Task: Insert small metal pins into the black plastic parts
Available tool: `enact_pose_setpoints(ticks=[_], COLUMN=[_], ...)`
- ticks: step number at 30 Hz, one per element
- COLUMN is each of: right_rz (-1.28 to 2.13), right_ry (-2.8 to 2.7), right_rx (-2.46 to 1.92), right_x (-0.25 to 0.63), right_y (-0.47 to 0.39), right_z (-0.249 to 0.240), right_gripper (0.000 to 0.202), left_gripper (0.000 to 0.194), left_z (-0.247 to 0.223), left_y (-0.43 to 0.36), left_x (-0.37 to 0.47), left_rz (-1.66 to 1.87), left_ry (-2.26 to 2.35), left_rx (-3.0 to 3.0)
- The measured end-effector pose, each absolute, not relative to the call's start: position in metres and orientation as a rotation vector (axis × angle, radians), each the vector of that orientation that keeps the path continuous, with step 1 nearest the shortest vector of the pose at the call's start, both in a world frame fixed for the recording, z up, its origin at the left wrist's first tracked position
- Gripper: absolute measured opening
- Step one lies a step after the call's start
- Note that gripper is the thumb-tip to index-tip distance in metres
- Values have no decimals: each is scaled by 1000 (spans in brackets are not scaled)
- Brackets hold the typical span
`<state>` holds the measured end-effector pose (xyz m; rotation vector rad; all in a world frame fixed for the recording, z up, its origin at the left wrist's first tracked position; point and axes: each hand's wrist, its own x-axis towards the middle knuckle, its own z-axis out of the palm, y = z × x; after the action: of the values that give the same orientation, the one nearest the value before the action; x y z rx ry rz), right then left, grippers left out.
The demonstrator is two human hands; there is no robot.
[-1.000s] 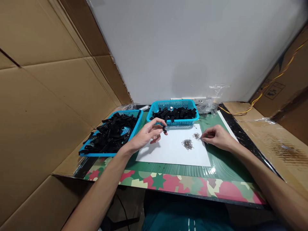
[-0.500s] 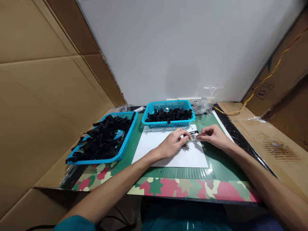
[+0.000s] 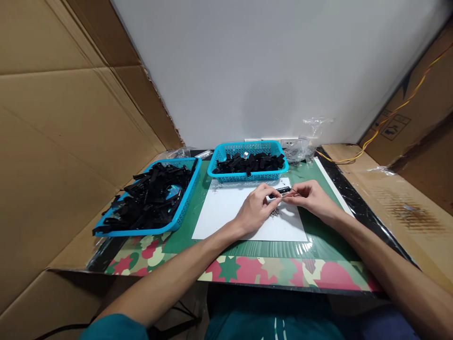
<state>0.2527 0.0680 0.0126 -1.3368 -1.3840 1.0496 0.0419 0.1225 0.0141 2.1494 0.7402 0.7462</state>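
My left hand (image 3: 257, 208) is closed around a small black plastic part (image 3: 283, 190), held just above the white sheet (image 3: 219, 212). Close against it, my right hand (image 3: 311, 198) is pinched on a thin, dark rod-like tool, its tip at the black part. The fingertips of both hands nearly meet and hide part of the work. Under my left fingers lies a small pile of tiny metal pieces (image 3: 274, 213), too small to name.
A blue basket (image 3: 184, 208) heaped with black parts stands at the left. Another blue basket (image 3: 247, 176) of black pieces sits at the back. Clear plastic bags (image 3: 300, 150) lie by the wall socket. Cardboard walls (image 3: 71, 118) flank the table.
The black part has turned in my left fingers and shows more of its long side. My right fingertips have come closer to my left ones. The view has shifted slightly.
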Motion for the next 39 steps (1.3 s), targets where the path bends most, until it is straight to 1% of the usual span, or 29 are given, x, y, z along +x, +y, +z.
enact_pose_setpoints(ticks=[9,14,20,24,26,32,36,39], right_rz=[909,731,632,707,762,832,819,762], right_ry=[-1515,-1479,-1405,-1238,-1190,-1201,-1222,-1225], right_rx=[-1334,-1329,-1337,-1373,-1376,-1334,-1270,-1231], right_x=[257,255,250,257,260,259,257,257], right_y=[70,65,64,68,68,64,62,60], right_z=[8,10,10,10,12,21,20,19], right_gripper=[37,34,31,34,35,34,31,28], left_gripper=[20,24,28,29,32,40,47,47], left_z=[11,9,8,9,9,11,14,17], left_y=[124,126,128,127,126,124,122,122], left_x=[41,41,40,38,37,39,40,39], left_rz=[725,727,727,706,705,751,809,787], left_ry=[786,761,704,702,693,695,677,642], left_rx=[2157,2115,2089,1980,1866,1722,1606,1484])
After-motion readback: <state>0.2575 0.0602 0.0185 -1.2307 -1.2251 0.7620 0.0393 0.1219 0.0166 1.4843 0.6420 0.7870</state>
